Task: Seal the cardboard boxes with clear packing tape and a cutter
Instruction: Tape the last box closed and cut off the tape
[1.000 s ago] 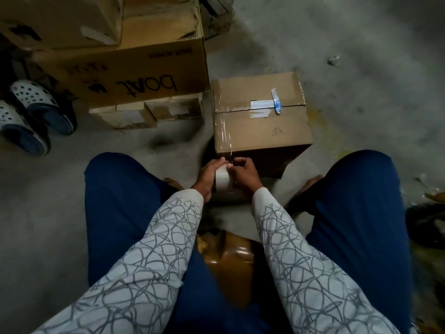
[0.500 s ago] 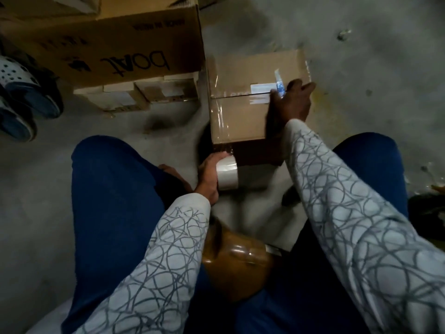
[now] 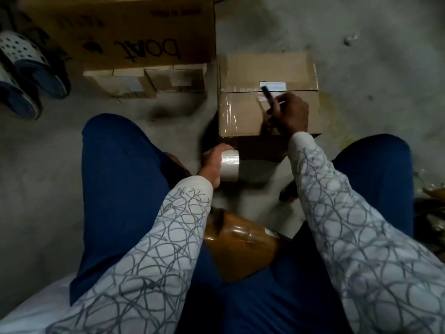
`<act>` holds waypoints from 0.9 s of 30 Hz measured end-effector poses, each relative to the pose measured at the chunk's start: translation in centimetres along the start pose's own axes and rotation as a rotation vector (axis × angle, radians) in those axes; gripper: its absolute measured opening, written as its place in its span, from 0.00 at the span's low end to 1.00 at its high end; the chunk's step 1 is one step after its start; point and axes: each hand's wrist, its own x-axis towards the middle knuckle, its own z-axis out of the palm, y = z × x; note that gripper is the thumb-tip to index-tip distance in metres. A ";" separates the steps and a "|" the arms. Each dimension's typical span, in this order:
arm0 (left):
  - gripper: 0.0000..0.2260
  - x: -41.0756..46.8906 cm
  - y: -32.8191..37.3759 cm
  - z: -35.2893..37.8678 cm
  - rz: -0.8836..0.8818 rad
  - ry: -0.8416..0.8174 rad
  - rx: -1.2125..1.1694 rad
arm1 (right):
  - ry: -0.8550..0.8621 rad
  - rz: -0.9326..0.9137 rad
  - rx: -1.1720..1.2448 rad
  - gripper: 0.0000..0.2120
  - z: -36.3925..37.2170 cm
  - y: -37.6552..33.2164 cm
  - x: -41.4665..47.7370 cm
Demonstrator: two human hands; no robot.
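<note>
Cutter (image 3: 268, 98), apparently dark, now off box (image 3: 243, 68)

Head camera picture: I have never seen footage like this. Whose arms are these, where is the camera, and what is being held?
No machine here: the camera sits on a person's head, looking down at their own sleeves and knees. A small cardboard box stands on the concrete floor, clear tape shining on it. The left hand holds a tape roll in front of the box; the right hand grips a dark cutter over the box's top seam. A bigger box and sandals lie behind.
</note>
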 end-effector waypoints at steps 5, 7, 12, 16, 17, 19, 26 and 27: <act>0.09 -1.1 0.3 -0.1 -0.014 -0.015 -0.011 | -0.112 -0.223 0.208 0.10 -0.6 0.0 -5.6; 0.07 -1.6 0.5 -0.2 0.002 -0.029 -0.012 | -0.066 -0.348 0.169 0.10 -0.6 -0.2 -7.1; 0.05 -2.0 0.9 -0.3 0.023 -0.058 0.011 | -0.028 -0.563 0.051 0.10 0.1 -0.4 -8.6; 0.10 -2.2 1.3 -0.4 0.022 -0.029 0.081 | -0.140 -0.584 -0.233 0.07 1.7 0.3 -8.6; 0.12 -2.1 1.1 -0.4 0.018 -0.016 0.106 | -0.179 -0.575 -0.294 0.07 2.0 0.6 -8.7; 0.15 -2.0 0.5 -0.5 0.022 0.004 0.150 | -0.263 -0.596 -0.390 0.07 2.3 0.9 -8.9; 0.13 -2.1 0.3 -0.4 0.143 0.058 0.308 | -0.387 -0.641 -0.607 0.13 1.7 -1.4 -9.3; 0.12 -2.0 0.3 -0.5 0.157 0.069 0.341 | -0.398 -0.660 -0.647 0.13 1.8 -1.3 -9.6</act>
